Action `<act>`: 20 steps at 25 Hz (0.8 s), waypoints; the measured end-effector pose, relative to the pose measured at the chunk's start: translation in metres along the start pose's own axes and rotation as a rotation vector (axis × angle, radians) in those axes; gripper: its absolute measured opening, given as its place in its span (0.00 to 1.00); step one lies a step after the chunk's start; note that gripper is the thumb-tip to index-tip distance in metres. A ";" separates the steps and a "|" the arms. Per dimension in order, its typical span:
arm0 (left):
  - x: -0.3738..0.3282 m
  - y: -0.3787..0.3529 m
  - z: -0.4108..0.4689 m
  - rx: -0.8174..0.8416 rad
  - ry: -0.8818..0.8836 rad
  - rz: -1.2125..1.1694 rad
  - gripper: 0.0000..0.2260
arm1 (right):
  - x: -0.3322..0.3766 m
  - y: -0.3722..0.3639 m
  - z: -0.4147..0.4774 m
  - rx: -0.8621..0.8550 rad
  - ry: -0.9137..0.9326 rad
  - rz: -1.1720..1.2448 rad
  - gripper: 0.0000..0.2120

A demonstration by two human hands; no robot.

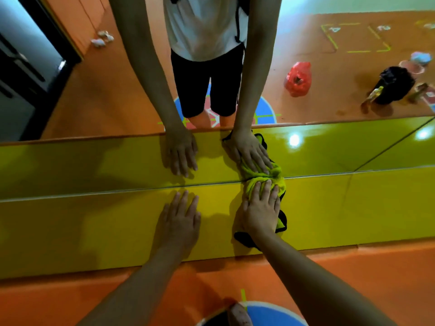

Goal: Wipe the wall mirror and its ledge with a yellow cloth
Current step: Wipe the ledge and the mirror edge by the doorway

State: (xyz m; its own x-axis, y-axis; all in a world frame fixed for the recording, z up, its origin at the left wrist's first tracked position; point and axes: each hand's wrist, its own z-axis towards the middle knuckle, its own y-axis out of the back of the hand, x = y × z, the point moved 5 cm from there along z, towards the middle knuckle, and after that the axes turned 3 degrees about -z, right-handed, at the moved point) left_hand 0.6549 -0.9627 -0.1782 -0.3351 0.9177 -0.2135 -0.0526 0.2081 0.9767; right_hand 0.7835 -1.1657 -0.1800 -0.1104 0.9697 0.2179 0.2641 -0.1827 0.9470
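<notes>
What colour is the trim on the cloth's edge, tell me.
Black, bordering the yellow cloth, best seen in the head view.

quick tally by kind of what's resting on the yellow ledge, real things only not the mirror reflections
hands on the ledge: 2 (left hand, right hand)
yellow cloth: 1
total: 3

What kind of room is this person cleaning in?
Probably a children's play or activity room: a wall mirror above a yellow ledge, an orange floor with a painted blue circle, and numbered squares in the reflection.
</notes>
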 end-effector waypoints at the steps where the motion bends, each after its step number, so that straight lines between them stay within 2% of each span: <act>1: 0.015 0.006 -0.001 -0.013 0.010 -0.003 0.25 | 0.015 -0.004 -0.004 0.001 0.000 -0.002 0.34; 8: 0.130 0.029 -0.007 -0.040 -0.016 -0.073 0.25 | 0.117 -0.034 -0.040 0.014 -0.009 -0.028 0.34; 12: 0.208 0.044 -0.021 -0.084 -0.046 -0.073 0.24 | 0.227 -0.066 -0.077 -0.013 0.089 0.003 0.35; 16: 0.304 0.059 -0.057 -0.081 -0.066 -0.025 0.24 | 0.338 -0.102 -0.115 0.006 0.067 0.040 0.35; 20: 0.386 0.070 -0.080 -0.072 0.020 -0.018 0.25 | 0.368 -0.113 -0.126 0.000 0.028 0.019 0.35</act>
State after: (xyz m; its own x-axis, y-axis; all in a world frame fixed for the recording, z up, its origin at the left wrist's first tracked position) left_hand 0.4470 -0.6212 -0.1906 -0.3520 0.9070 -0.2313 -0.1257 0.1991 0.9719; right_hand 0.5923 -0.8085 -0.1767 -0.1323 0.9612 0.2420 0.2665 -0.2007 0.9427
